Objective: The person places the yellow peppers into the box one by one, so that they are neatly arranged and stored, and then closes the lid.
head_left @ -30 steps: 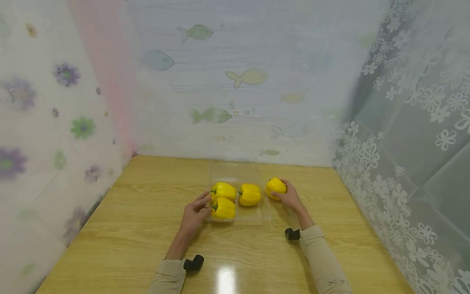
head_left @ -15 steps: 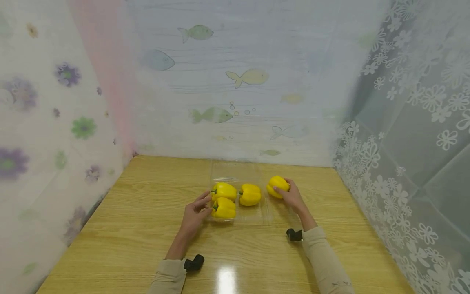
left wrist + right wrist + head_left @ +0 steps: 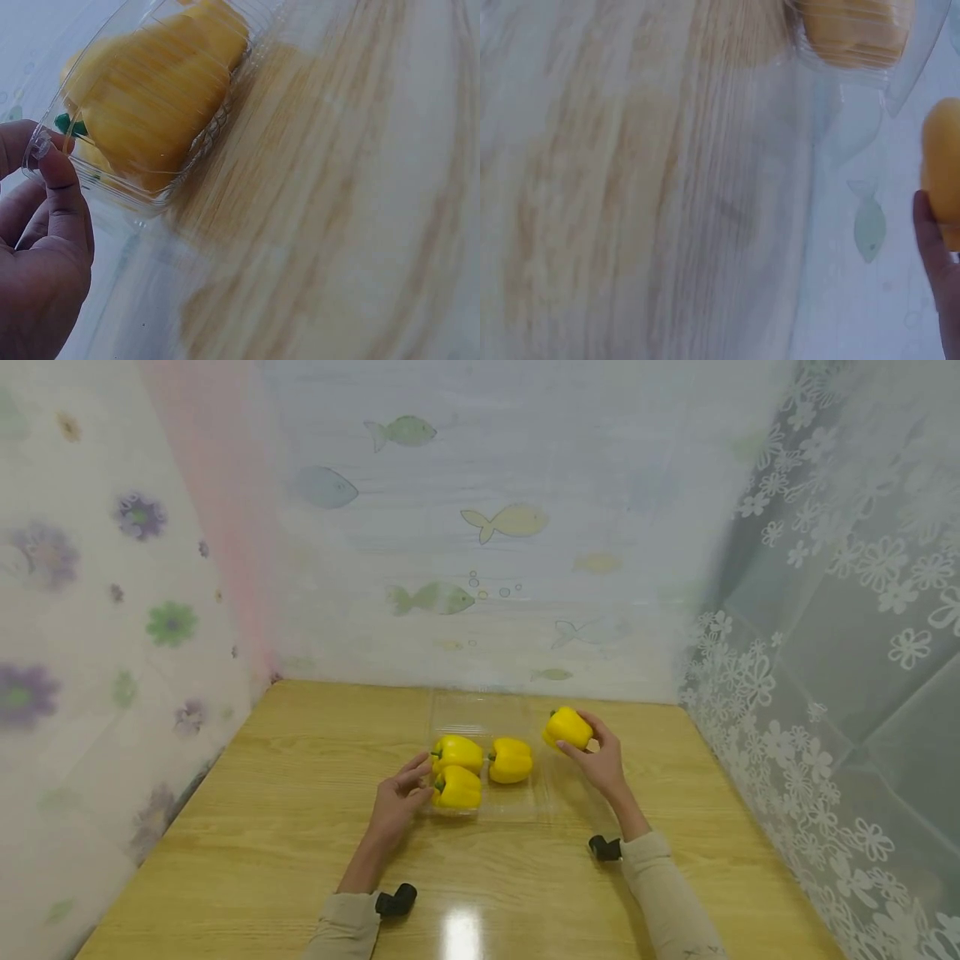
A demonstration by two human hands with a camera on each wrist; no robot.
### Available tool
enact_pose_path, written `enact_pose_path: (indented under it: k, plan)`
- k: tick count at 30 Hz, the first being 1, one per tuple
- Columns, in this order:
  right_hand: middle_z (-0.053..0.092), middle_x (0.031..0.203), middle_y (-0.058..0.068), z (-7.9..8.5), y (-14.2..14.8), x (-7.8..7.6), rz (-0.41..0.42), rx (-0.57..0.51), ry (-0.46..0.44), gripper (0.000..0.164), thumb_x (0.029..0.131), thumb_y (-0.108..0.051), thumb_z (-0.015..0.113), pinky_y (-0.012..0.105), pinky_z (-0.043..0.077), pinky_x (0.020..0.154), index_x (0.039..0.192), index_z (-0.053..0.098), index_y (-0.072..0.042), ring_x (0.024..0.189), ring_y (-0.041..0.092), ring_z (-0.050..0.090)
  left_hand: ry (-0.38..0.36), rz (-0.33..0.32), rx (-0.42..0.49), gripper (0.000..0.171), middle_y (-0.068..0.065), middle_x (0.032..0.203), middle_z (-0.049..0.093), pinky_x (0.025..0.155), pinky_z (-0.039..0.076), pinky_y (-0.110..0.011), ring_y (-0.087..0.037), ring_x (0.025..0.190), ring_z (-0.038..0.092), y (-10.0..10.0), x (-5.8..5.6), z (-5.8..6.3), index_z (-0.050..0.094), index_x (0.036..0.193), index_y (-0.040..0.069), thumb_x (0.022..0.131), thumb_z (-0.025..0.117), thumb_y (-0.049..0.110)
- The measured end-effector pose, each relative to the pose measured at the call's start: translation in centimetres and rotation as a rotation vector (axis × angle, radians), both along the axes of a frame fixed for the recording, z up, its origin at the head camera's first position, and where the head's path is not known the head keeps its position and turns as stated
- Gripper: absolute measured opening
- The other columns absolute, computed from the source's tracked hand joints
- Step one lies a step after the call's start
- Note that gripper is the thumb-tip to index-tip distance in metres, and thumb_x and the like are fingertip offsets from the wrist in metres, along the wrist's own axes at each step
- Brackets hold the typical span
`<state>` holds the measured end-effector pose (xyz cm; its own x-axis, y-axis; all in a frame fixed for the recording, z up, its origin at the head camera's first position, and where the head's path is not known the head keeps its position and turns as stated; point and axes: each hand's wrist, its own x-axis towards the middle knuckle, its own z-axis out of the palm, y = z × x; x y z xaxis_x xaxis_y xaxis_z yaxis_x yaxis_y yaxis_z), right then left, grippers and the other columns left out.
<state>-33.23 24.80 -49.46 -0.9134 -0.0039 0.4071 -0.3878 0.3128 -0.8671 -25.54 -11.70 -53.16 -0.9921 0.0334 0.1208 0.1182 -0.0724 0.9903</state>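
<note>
In the head view a clear plastic clamshell container (image 3: pixel 517 802) lies on the table, its lid (image 3: pixel 480 706) folded back toward the wall. Three yellow bell peppers sit inside: a back-left one (image 3: pixel 460 752), a front-left one (image 3: pixel 459 787) and one on the right (image 3: pixel 512 761). My left hand (image 3: pixel 397 797) pinches the container's left rim between thumb and finger, as the left wrist view (image 3: pixel 56 199) shows. My right hand (image 3: pixel 600 760) grips another yellow bell pepper (image 3: pixel 567 728), held up to the right of the container, its green stem toward the back left.
The wooden table (image 3: pixel 300 827) runs back to a fish-print curtain (image 3: pixel 480 527). Flowered sheets hang on the left (image 3: pixel 172 622) and right (image 3: pixel 847 693). Small black devices sit at the left cuff (image 3: pixel 396 901) and right cuff (image 3: pixel 604 848).
My right hand has raised its bell pepper and moved slightly right and back, turning it so the stem shows. The left hand and the container have stayed in place.
</note>
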Motion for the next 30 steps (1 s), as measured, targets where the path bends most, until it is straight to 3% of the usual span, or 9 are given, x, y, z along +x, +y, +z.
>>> enact_pose_path:
  k: [5, 11, 20, 30]
  plan:
    - [0.056, 0.138, 0.026, -0.1, -0.1, 0.1, 0.058, -0.128, 0.107, 0.064, 0.083, 0.007, 0.079, 0.02, 0.057, 0.076, 0.142, 0.055, 0.002, 0.111, 0.009, 0.058, 0.012, -0.005, 0.002, 0.039, -0.012, 0.156, 0.047, 0.087, 0.047, -0.015, -0.023, 0.111, 0.053, 0.0, 0.1, -0.1, 0.062, 0.133, -0.008, 0.094, 0.064, -0.008]
    - [0.059, 0.136, 0.022, 0.8, -0.3, 0.4, 0.128, -0.182, 0.154, 0.062, 0.082, 0.014, 0.076, 0.024, 0.059, 0.078, 0.14, 0.056, 0.005, 0.112, 0.01, 0.061, 0.022, -0.003, -0.002, 0.038, -0.011, 0.156, 0.047, 0.087, 0.047, -0.016, -0.02, 0.109, 0.053, 0.0, 0.1, 0.0, 0.062, 0.133, -0.008, 0.095, 0.063, -0.008]
    - [0.061, 0.135, 0.011, 1.5, -1.0, 1.1, 0.217, -0.221, 0.139, 0.062, 0.081, 0.015, 0.076, 0.028, 0.059, 0.081, 0.138, 0.057, 0.005, 0.114, 0.015, 0.063, 0.03, -0.002, 0.002, 0.038, -0.014, 0.156, 0.046, 0.086, 0.047, -0.015, -0.016, 0.105, 0.054, 0.0, 0.3, 0.1, 0.061, 0.132, -0.01, 0.095, 0.063, -0.007]
    - [0.062, 0.135, 0.002, 1.1, -1.8, 2.2, 0.29, -0.24, 0.081, 0.062, 0.083, 0.015, 0.074, 0.029, 0.059, 0.084, 0.141, 0.053, 0.007, 0.114, 0.013, 0.063, 0.028, 0.001, 0.0, 0.037, -0.013, 0.156, 0.047, 0.087, 0.047, -0.016, -0.027, 0.112, 0.054, 0.1, 0.3, 0.2, 0.063, 0.131, -0.009, 0.094, 0.063, -0.009]
